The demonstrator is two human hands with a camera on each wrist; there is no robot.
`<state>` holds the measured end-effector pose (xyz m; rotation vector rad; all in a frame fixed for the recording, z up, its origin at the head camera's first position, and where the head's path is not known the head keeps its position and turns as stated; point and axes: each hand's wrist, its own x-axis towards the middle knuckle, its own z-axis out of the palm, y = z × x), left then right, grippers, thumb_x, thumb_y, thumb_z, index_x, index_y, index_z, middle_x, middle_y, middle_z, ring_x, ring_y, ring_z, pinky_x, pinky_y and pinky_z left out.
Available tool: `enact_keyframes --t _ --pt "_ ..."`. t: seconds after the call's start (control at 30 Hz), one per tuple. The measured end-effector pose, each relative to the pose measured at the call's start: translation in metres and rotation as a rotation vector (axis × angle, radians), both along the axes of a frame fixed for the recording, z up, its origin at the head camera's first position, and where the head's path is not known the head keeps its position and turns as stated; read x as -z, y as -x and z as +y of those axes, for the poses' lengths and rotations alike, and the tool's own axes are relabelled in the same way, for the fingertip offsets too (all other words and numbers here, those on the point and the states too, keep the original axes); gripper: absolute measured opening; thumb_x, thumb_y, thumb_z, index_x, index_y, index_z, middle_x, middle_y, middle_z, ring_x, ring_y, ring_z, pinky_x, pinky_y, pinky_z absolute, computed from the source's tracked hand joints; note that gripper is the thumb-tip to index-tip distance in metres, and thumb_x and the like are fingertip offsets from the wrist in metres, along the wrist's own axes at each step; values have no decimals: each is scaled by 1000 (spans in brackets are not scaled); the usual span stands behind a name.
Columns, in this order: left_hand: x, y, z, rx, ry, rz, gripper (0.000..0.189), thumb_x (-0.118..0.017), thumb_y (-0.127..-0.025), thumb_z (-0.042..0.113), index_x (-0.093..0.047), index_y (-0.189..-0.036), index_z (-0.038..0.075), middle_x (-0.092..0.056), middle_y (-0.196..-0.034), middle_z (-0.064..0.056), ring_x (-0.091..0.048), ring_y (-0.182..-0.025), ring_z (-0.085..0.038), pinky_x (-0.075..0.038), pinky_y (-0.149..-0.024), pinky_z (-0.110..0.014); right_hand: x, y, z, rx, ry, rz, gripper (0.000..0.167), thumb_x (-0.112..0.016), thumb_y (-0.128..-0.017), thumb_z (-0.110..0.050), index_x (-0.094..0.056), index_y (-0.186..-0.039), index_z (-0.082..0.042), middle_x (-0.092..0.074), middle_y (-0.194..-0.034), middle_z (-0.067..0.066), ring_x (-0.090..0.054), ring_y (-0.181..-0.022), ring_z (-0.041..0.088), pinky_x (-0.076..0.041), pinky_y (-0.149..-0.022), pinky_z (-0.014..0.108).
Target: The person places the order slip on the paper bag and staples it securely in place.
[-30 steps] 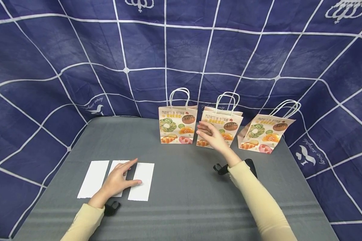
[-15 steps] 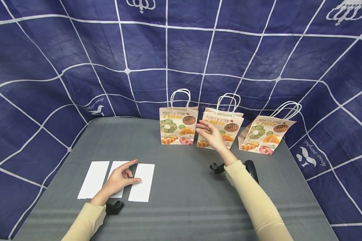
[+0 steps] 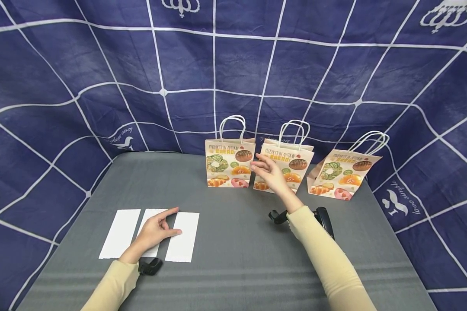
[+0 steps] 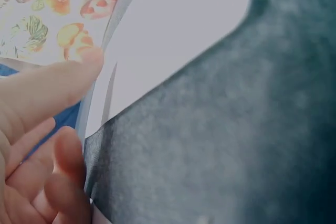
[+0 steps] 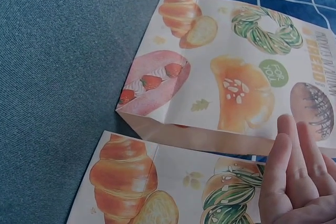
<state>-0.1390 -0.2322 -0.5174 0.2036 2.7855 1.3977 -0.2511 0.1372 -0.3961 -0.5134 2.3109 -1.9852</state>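
Note:
My left hand (image 3: 153, 233) is over the middle of three white paper strips, thumb and index finger spread apart, with nothing between them. The left strip (image 3: 119, 233) and right strip (image 3: 183, 237) show on either side. The hand partly covers the middle strip (image 3: 152, 250). My right hand (image 3: 272, 177) is in front of the middle bread-print paper bag (image 3: 292, 166), fingers extended leftward and holding nothing. In the right wrist view the fingers (image 5: 296, 166) overlap the left paper bag (image 5: 210, 82), close to its side edge.
A third paper bag (image 3: 340, 172) leans to the right at the table's right rear. All three bags have white twisted handles. A grey cloth covers the table (image 3: 233, 242). A blue curtain (image 3: 233, 65) with white lines surrounds its back and sides.
My right hand has shifted slightly left toward the left bag. The left hand stays over the strips with its middle fingers a little more curled. Bags and strips have not moved.

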Motion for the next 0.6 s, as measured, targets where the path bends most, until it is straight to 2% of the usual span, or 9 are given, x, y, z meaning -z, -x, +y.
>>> enact_keyframes --t 0.2,0.37,0.6 --pt "-1 4 2 -4 126 -6 69 -84 -68 29 -58 -129 12 -45 -50 6 -37 -45 -6 -31 -43 -23 1 2 -1 -19 9 11 51 -52 -94 2 -30 -139 12 -52 -121 35 -52 -109 47 -45 -92 46" --pt "-3 5 4 -6 161 -24 69 -84 -68 31 -57 -130 13 -45 -49 6 -37 -44 -7 -31 -42 -23 3 4 -2 -24 24 17 50 -52 -94 3 -32 -138 12 -52 -120 35 -53 -106 51 -44 -91 50" --pt "-3 5 4 -10 156 -23 68 -84 -68 29 -58 -129 12 -44 -49 6 -37 -44 -6 -31 -41 -23 29 23 1 -5 18 30 48 -57 -94 -9 -40 -136 6 -58 -118 28 -59 -102 43 -48 -88 45"
